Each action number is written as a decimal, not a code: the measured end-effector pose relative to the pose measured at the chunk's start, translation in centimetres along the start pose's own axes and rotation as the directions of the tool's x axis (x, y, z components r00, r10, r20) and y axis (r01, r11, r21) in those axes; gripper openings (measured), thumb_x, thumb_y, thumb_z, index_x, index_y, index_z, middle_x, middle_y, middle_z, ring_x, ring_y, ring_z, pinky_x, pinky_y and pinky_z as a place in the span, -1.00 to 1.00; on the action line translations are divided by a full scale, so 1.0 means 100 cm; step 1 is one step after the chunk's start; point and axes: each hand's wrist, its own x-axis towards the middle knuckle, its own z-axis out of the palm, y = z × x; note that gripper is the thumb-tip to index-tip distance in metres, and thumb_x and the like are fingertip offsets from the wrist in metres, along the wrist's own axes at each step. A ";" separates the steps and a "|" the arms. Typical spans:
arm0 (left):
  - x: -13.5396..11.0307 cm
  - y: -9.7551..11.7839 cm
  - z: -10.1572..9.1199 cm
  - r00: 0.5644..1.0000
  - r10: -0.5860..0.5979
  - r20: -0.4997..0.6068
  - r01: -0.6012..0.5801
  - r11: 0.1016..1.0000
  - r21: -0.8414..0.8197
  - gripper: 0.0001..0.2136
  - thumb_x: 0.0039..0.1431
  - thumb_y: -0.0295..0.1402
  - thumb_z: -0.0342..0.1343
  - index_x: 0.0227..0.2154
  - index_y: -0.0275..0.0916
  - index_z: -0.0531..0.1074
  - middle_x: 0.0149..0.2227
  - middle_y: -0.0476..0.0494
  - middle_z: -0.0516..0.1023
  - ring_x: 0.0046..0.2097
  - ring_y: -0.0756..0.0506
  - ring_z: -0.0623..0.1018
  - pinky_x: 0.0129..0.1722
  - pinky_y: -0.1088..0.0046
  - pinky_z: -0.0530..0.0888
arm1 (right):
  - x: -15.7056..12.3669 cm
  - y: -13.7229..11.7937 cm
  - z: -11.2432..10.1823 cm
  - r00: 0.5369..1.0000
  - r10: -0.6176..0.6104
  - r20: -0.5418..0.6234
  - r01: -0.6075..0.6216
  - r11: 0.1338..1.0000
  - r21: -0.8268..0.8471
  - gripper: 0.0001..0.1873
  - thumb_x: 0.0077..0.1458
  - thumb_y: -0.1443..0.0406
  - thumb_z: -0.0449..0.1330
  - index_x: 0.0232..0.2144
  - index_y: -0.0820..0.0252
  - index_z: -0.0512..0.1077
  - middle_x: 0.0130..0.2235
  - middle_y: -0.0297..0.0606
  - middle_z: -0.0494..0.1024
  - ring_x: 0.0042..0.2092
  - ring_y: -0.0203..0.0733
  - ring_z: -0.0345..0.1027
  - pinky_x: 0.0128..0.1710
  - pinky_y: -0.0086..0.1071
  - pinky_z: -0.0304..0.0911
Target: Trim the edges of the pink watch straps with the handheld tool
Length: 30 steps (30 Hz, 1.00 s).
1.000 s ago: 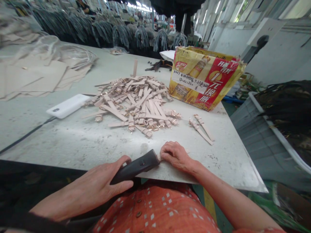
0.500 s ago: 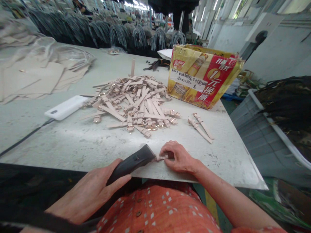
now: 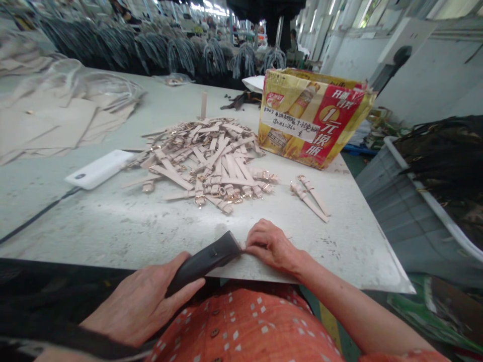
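My left hand (image 3: 147, 296) is wrapped round a black hand tool (image 3: 206, 261) that points up and right at the table's near edge. Its tip meets my right hand (image 3: 269, 244), whose fingers are pressed down on a small pink strap piece, almost fully hidden under them. Beyond both hands lies a pile of pink watch straps with gold buckles (image 3: 206, 161). Two separate straps (image 3: 309, 196) lie to the right of the pile.
A yellow and red cardboard box (image 3: 313, 120) stands at the back right of the grey table (image 3: 113, 221). A white power bank (image 3: 100, 168) with a cable lies at the left. Flat card sheets (image 3: 49, 123) lie far left. A grey crate (image 3: 407, 201) stands right of the table.
Half a second ago the strap piece showed between the tool tip and my right fingers; now my right hand covers it. The tool stays at the table edge.
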 end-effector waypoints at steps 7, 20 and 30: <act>-0.003 -0.003 -0.007 0.999 -0.036 -0.028 0.038 0.996 0.078 -0.47 0.38 0.21 -0.06 0.01 -0.03 0.61 -0.20 -0.18 0.86 -0.07 -0.38 0.84 -0.08 0.17 0.60 | 0.003 0.000 -0.002 0.996 0.085 0.023 -0.085 0.996 0.012 -0.86 0.42 0.44 0.36 -0.23 0.13 0.56 -0.22 -0.24 0.64 -0.14 -0.08 0.44 -0.02 -0.25 0.32; 0.015 0.055 -0.036 0.990 -0.016 0.138 -0.010 0.983 0.183 -0.53 0.37 0.13 -0.07 -0.12 -0.06 0.60 -0.18 -0.25 0.85 -0.11 -0.37 0.81 -0.13 0.16 0.52 | 0.005 -0.007 -0.003 0.987 0.162 -0.022 -0.158 0.979 0.130 -0.78 0.47 0.44 0.20 -0.25 0.06 0.40 -0.24 -0.30 0.52 -0.15 -0.10 0.37 -0.03 -0.27 0.32; 0.035 0.070 -0.038 0.989 0.059 0.133 -0.094 0.958 0.272 -0.53 0.43 0.09 -0.02 0.02 -0.12 0.61 -0.10 -0.34 0.84 0.01 -0.44 0.81 -0.08 0.15 0.53 | -0.002 0.000 -0.001 0.967 0.172 -0.188 -0.125 0.963 0.239 -0.61 0.16 0.57 0.09 -0.07 0.04 0.39 0.21 -0.07 0.53 0.17 -0.02 0.48 0.21 -0.10 0.48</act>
